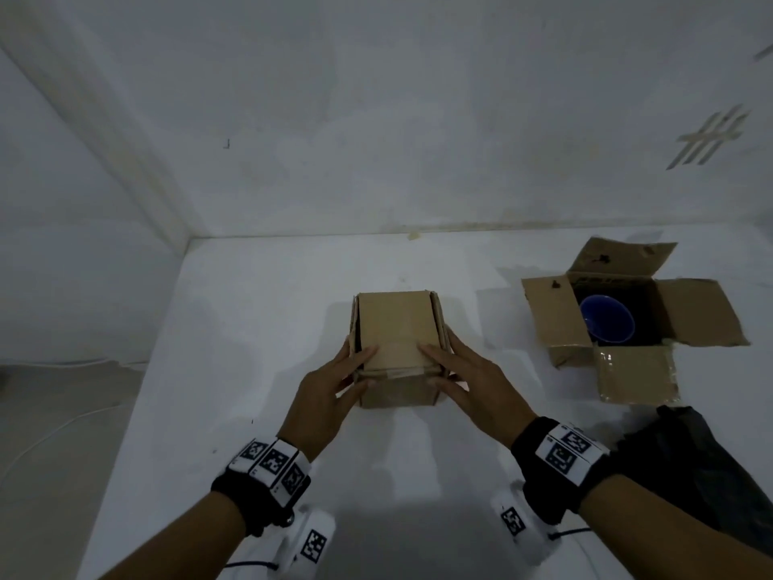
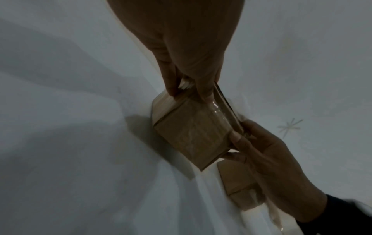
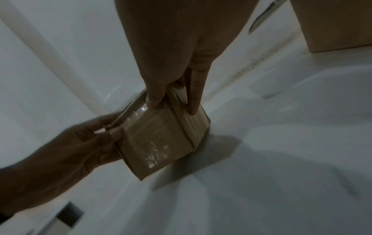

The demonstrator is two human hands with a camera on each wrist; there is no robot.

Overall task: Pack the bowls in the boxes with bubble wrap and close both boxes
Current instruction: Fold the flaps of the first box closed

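On the white table, near its middle, a small cardboard box stood with its top flaps folded down. Both hands were applied to the near edge of that box. The left hand gripped the near left corner: the thumb lay on the top flap and the fingers ran down the left side. The left wrist view showed the same left hand with its fingertips on the upper edge of the small cardboard box. The right hand gripped the near right corner in mirror fashion, thumb on top, fingers along the right side. In the right wrist view the right hand pinched the edge of the small cardboard box, on which glossy tape was visible.

To the right, well apart, a second cardboard box stood with all four flaps spread open. A blue bowl lay inside it. A dark crumpled item, not identifiable, lay at the near right of the table.
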